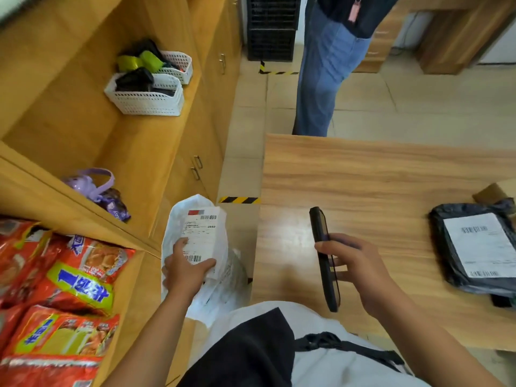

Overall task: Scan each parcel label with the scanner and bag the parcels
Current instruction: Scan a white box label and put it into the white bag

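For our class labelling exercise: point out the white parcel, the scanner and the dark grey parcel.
white parcel (202,233), head view, on its printed label.
scanner (317,224), head view, on its upper end.
dark grey parcel (479,244), head view, on its white label.

Wooden cabinets (117,141), tiled floor (391,107)

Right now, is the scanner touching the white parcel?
Apart. Head view: scanner in the right hand, white parcel in the left hand, clear gap between them.
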A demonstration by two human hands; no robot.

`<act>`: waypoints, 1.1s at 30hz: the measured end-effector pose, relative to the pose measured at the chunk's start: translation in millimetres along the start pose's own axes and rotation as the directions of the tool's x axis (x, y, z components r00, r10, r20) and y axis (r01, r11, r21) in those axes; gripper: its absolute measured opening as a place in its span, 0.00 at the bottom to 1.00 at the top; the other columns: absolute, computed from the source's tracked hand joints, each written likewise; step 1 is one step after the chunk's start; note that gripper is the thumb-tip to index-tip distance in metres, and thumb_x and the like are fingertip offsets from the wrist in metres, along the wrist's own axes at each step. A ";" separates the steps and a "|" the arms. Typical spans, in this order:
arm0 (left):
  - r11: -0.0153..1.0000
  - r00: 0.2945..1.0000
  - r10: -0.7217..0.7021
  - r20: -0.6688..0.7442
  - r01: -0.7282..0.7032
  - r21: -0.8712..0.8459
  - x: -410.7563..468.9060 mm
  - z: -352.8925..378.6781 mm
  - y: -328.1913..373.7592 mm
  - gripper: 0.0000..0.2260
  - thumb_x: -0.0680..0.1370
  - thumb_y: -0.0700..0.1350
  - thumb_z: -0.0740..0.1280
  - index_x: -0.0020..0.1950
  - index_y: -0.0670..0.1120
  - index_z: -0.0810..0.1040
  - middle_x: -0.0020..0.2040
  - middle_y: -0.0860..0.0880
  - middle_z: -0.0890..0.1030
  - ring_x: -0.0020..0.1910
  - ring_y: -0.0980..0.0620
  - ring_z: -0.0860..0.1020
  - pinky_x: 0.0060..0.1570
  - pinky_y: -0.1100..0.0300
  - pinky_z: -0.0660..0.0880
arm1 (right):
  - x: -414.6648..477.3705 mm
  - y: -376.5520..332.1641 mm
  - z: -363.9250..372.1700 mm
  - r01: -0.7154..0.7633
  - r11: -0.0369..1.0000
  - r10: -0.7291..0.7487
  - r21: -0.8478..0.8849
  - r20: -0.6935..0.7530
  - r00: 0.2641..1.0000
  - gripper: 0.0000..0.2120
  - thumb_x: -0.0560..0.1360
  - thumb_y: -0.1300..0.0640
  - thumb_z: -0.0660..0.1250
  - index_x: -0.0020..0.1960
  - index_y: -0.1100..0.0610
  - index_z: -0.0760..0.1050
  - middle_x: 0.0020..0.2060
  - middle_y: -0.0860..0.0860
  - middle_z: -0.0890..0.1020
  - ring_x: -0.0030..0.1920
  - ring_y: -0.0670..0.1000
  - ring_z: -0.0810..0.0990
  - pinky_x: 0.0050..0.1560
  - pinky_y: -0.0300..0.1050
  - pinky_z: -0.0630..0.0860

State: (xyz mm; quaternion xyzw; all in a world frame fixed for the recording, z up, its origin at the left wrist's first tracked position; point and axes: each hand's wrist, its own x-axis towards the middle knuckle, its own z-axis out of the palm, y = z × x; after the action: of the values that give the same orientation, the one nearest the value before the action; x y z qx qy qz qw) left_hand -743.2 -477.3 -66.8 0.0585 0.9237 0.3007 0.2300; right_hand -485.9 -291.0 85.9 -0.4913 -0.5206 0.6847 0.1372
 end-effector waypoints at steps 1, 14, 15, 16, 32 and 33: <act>0.999 0.999 -0.035 -0.032 0.034 -0.022 7.7 -3.6 -4.0 0.37 0.66 0.52 0.79 0.71 0.59 0.64 0.66 0.43 0.70 0.65 0.38 0.66 0.64 0.39 0.68 | 0.4 -1.8 1.6 0.006 1.000 -0.006 0.004 0.007 1.000 0.09 0.61 0.50 0.77 0.41 0.44 0.88 0.32 0.47 0.85 0.30 0.43 0.82 0.30 0.40 0.79; 0.983 0.983 -0.182 -0.039 0.183 0.017 53.2 8.7 -22.2 0.39 0.66 0.52 0.78 0.71 0.58 0.61 0.67 0.39 0.66 0.65 0.36 0.63 0.65 0.39 0.58 | 0.5 1.4 5.9 0.054 0.999 -0.054 0.000 -0.051 0.997 0.03 0.70 0.57 0.78 0.42 0.49 0.88 0.38 0.52 0.86 0.33 0.45 0.83 0.32 0.39 0.80; 0.983 0.982 -0.183 -0.041 0.184 0.024 52.3 11.0 -21.3 0.39 0.66 0.52 0.78 0.71 0.58 0.60 0.67 0.39 0.66 0.65 0.36 0.63 0.65 0.39 0.58 | 0.3 1.9 5.2 0.056 0.998 -0.056 0.004 -0.058 0.997 0.03 0.70 0.56 0.78 0.43 0.50 0.88 0.39 0.53 0.86 0.33 0.46 0.83 0.32 0.40 0.80; 0.983 0.983 -0.180 -0.042 0.181 0.036 51.8 13.1 -20.3 0.39 0.66 0.52 0.78 0.71 0.58 0.60 0.67 0.39 0.66 0.65 0.36 0.63 0.65 0.40 0.58 | 0.0 2.5 4.2 0.059 0.998 -0.058 0.006 -0.067 0.996 0.03 0.70 0.57 0.78 0.43 0.50 0.87 0.40 0.54 0.85 0.33 0.45 0.83 0.32 0.40 0.80; 0.999 0.980 0.039 0.194 -0.031 -0.045 25.9 43.6 30.3 0.25 0.76 0.50 0.70 0.71 0.50 0.69 0.68 0.44 0.74 0.63 0.39 0.73 0.61 0.44 0.72 | -15.0 29.8 -47.1 0.077 0.997 -0.071 0.031 -0.141 0.987 0.22 0.60 0.50 0.80 0.54 0.52 0.84 0.52 0.58 0.83 0.37 0.45 0.85 0.35 0.40 0.81; 0.994 0.971 0.074 0.228 -0.054 -0.092 20.5 48.5 41.9 0.22 0.77 0.48 0.70 0.70 0.50 0.71 0.68 0.45 0.74 0.63 0.41 0.73 0.61 0.44 0.73 | -18.3 31.4 -54.1 0.080 0.996 -0.071 0.049 -0.155 0.985 0.22 0.60 0.49 0.79 0.53 0.51 0.85 0.52 0.58 0.83 0.38 0.45 0.85 0.35 0.40 0.81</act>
State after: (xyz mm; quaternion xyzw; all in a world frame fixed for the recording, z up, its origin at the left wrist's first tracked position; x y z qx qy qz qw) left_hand -740.3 -412.5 -85.0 0.1130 0.8746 0.3382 0.3284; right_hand -422.9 -285.8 70.3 -0.5184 -0.5079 0.6532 0.2161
